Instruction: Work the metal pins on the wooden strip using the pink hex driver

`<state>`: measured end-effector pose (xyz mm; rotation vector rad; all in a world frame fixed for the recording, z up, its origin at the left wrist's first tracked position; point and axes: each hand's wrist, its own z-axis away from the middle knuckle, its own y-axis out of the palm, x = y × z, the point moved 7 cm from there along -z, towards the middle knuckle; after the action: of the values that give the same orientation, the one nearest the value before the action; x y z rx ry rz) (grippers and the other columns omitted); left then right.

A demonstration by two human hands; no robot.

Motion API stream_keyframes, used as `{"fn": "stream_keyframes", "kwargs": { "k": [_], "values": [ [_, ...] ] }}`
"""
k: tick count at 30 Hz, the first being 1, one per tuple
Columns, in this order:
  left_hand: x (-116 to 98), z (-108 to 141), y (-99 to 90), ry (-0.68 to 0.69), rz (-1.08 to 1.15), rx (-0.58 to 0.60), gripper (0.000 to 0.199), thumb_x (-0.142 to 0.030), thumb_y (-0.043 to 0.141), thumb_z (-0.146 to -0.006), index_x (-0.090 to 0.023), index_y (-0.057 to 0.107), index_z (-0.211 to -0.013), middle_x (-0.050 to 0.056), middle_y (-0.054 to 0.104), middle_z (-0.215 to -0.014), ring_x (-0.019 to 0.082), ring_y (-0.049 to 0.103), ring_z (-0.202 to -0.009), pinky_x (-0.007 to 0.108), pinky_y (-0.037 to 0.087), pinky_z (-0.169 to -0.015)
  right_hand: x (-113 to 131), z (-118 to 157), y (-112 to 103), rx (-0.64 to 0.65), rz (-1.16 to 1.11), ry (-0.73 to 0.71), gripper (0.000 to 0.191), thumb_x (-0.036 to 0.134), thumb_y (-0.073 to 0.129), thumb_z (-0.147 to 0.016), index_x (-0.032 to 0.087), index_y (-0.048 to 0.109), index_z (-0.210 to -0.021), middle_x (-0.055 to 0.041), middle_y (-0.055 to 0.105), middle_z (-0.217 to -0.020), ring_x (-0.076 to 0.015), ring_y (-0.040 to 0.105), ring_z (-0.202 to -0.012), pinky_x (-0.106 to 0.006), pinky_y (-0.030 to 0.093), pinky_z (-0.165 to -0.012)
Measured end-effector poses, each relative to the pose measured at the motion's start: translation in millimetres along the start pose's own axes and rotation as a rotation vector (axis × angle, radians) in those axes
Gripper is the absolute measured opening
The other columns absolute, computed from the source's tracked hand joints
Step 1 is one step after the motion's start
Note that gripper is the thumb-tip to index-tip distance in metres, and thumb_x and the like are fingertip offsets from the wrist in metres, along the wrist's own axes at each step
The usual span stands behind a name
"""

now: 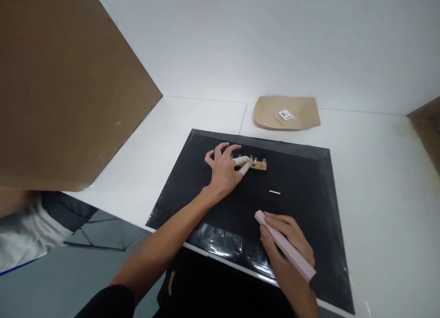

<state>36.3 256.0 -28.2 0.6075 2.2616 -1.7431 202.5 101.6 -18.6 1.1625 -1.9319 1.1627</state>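
My left hand (224, 167) reaches over a black mat, with white finger covers on its thumb and index finger. Those two fingertips pinch at one of several small grey pegs (263, 162) standing on a narrow yellowish strip (258, 166); the other fingers are spread. The left part of the strip is hidden behind the hand. Lower right, my right hand (288, 244) is closed around a long pale pink bar (290, 251), its far end pointing up and left. Between the hands a short thin silver rod (274, 192) lies on the mat.
The black mat (302, 189) covers the middle of a white table (378, 194). Behind it lies a brown paper piece (304, 114) with a small clear labelled box (284, 116) on it. A brown panel (68, 79) stands left; another person's light garment (30, 235) shows below it.
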Motion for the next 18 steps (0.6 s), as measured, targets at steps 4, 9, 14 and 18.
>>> {"fn": "stream_keyframes", "kwargs": {
  "k": [4, 9, 14, 18],
  "values": [
    [-1.0, 0.7, -2.0, -0.008, 0.009, 0.001, 0.010, -0.032, 0.072, -0.095, -0.036, 0.082, -0.097, -0.001, 0.067, -0.144, 0.034, 0.043, -0.146, 0.063, 0.022, -0.113, -1.2, 1.0, -0.6, 0.001, -0.007, 0.005, 0.022, 0.009, 0.067, -0.095, 0.024, 0.070, -0.111, -0.0020, 0.071, -0.107, -0.0109, 0.072, -0.098, -0.021, 0.062, -0.089],
    [-3.4, 4.0, -5.8, 0.020, -0.003, -0.036, 0.008, -0.030, 0.073, -0.094, -0.033, 0.080, -0.095, 0.000, 0.068, -0.144, 0.034, 0.044, -0.146, 0.062, 0.024, -0.111, -0.1, -0.6, -0.2, -0.001, -0.007, -0.014, 0.024, 0.008, 0.068, -0.094, 0.023, 0.070, -0.111, -0.0018, 0.072, -0.107, -0.0107, 0.071, -0.099, -0.020, 0.061, -0.090],
    [-4.0, 5.4, -8.2, 0.019, -0.030, -0.052, 0.007, -0.030, 0.075, -0.092, -0.031, 0.079, -0.098, 0.001, 0.067, -0.145, 0.035, 0.044, -0.145, 0.062, 0.025, -0.111, -0.2, -0.8, -1.1, 0.002, -0.013, -0.003, 0.023, 0.009, 0.067, -0.095, 0.024, 0.070, -0.112, -0.0022, 0.072, -0.107, -0.0113, 0.071, -0.098, -0.021, 0.062, -0.090],
    [-4.9, 7.4, -13.7, 0.000, -0.028, -0.031, 0.024, -0.028, 0.077, -0.089, -0.030, 0.075, -0.113, 0.005, 0.064, -0.149, 0.036, 0.042, -0.147, 0.061, 0.026, -0.112, -2.1, 2.2, -1.4, 0.005, -0.019, 0.025, 0.023, 0.011, 0.068, -0.095, 0.026, 0.071, -0.112, -0.0031, 0.071, -0.108, -0.0131, 0.072, -0.099, -0.023, 0.063, -0.087]
  ]
}}
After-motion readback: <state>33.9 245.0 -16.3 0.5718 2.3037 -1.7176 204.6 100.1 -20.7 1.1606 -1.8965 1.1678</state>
